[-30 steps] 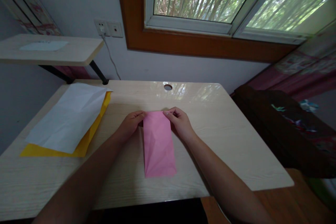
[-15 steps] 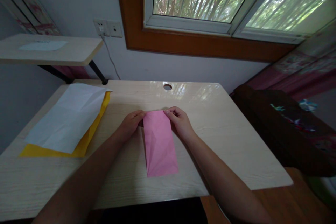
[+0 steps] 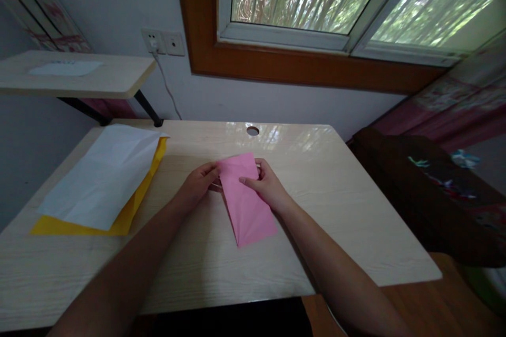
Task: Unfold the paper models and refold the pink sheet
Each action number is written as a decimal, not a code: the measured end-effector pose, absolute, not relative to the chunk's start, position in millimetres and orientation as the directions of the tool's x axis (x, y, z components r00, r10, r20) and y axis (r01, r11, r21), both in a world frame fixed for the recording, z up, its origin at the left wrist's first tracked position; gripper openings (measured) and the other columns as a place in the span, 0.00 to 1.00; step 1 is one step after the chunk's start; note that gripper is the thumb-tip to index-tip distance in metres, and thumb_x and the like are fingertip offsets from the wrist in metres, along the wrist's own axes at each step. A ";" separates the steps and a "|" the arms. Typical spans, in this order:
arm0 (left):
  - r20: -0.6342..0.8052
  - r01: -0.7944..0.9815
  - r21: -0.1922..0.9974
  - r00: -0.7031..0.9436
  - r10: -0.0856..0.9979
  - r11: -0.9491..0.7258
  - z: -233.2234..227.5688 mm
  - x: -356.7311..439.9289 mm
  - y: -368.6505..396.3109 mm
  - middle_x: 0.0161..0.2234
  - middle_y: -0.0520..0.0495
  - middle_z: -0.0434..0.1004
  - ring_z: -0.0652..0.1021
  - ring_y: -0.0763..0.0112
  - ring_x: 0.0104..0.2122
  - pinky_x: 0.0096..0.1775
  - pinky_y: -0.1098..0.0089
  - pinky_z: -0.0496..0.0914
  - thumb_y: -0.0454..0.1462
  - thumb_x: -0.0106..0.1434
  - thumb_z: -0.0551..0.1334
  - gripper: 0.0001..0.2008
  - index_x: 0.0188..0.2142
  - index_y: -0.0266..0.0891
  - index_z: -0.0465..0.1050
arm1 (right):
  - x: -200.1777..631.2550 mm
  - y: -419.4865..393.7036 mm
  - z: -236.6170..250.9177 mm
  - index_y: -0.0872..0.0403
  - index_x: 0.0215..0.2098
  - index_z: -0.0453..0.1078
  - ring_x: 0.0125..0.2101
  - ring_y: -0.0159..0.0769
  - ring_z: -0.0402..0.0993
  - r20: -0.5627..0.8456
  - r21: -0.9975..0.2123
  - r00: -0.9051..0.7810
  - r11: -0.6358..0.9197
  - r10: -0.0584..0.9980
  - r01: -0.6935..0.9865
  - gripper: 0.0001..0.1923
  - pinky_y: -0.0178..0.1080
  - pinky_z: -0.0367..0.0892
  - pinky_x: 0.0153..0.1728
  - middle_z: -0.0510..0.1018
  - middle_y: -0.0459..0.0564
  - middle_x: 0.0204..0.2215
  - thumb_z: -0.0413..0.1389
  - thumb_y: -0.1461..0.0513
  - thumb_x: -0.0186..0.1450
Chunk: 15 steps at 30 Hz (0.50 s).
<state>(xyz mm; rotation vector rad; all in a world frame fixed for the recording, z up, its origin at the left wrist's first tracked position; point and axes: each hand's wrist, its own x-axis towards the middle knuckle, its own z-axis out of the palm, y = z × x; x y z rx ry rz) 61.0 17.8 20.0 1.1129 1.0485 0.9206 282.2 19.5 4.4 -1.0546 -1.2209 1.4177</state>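
Observation:
A folded sheet of pink paper (image 3: pixel 249 208), long and narrow with creases fanning from its lower left corner, is between my hands above the desk. My left hand (image 3: pixel 201 179) pinches its upper left edge, thumb near the corner. On the right side, my right hand (image 3: pixel 269 181) grips the paper with the thumb on its front face and the fingers behind, partly hidden. The paper tilts, its lower end pointing toward the right.
Left on the pale wooden desk (image 3: pixel 336 205) lie a white sheet (image 3: pixel 105 176) and a yellow sheet (image 3: pixel 142 187) beneath it. A raised shelf (image 3: pixel 118 76) stands at the back left. The desk has a round cable hole (image 3: pixel 252 130) near its far edge.
The pink paper has turned, its top edge rising at the right and its lower end swinging right. My right thumb has slid from the top corner down onto the paper's front.

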 end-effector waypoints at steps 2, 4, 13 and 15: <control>-0.193 -0.014 0.978 0.309 0.931 0.208 20.0 60.9 17.2 0.36 0.47 0.80 0.80 0.68 0.33 0.33 0.70 0.75 0.49 0.59 0.68 0.20 0.44 0.38 0.75 | 283.6 21.1 4.0 0.48 0.47 0.64 0.37 0.38 0.78 -0.020 -0.991 -0.112 -0.034 0.993 -0.129 0.29 0.41 0.74 0.39 0.80 0.46 0.40 0.72 0.55 0.53; -0.204 0.033 0.978 0.382 0.901 0.207 18.9 60.7 15.9 0.36 0.46 0.80 0.81 0.67 0.34 0.34 0.70 0.74 0.47 0.58 0.69 0.17 0.41 0.38 0.76 | 284.6 22.2 3.5 0.48 0.47 0.64 0.37 0.38 0.77 -0.013 -0.990 -0.063 -0.022 0.998 -0.141 0.29 0.41 0.74 0.38 0.80 0.46 0.39 0.71 0.55 0.53; -0.245 0.049 0.969 0.361 0.900 0.244 17.9 64.7 12.2 0.27 0.50 0.78 0.77 0.72 0.25 0.32 0.70 0.75 0.45 0.58 0.69 0.13 0.32 0.37 0.74 | 284.2 21.6 1.6 0.48 0.48 0.64 0.40 0.37 0.77 0.025 -0.987 -0.067 0.014 0.997 -0.157 0.29 0.41 0.74 0.42 0.79 0.46 0.42 0.72 0.56 0.54; -0.240 0.022 0.969 0.317 0.917 0.246 17.8 65.5 12.5 0.27 0.50 0.78 0.78 0.71 0.26 0.33 0.69 0.76 0.45 0.57 0.70 0.14 0.32 0.37 0.74 | 284.2 21.0 1.4 0.48 0.50 0.63 0.41 0.39 0.77 0.003 -0.989 -0.101 -0.012 0.995 -0.147 0.31 0.41 0.74 0.42 0.79 0.48 0.44 0.72 0.55 0.53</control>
